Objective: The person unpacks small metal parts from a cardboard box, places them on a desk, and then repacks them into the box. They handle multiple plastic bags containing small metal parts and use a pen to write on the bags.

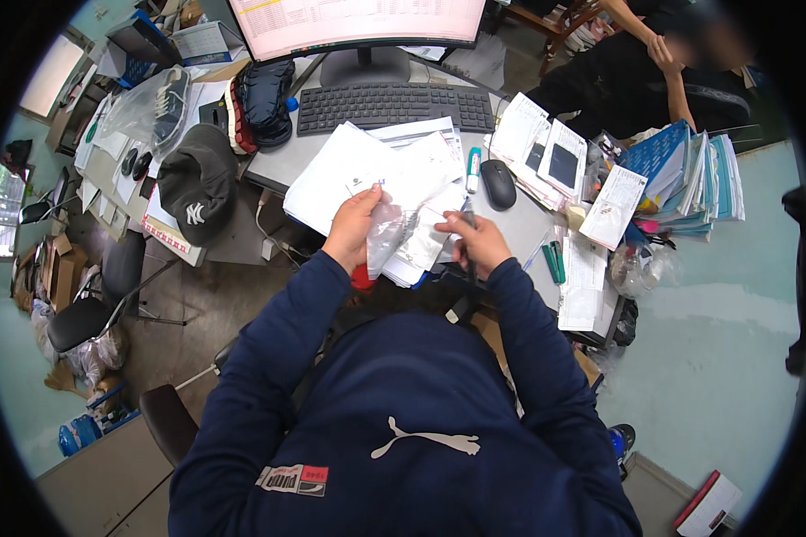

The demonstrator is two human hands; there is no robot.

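Note:
My left hand (354, 225) grips a translucent plastic bag (385, 234) between thumb and fingers, above a stack of papers (331, 170) at the desk's front edge. From the right, my right hand (482, 243) is closed around a dark, pen-like stick (468, 222). Its index finger and thumb also meet the edge of a small whitish packet or slip (424, 234), which lies against the bag. Whether the bag and the packet are joined I cannot tell. Just beyond my right hand are a white-and-green marker or glue tube (473, 170) and a black mouse (498, 184).
Behind the papers stand a black keyboard (394, 107) and a monitor (358, 27). A dark cap (197, 183) and shoes (264, 103) sit at left. Notebooks (564, 152), blue folders (681, 174) and a green stapler-like tool (553, 261) lie right. Another person (663, 67) sits at the far right.

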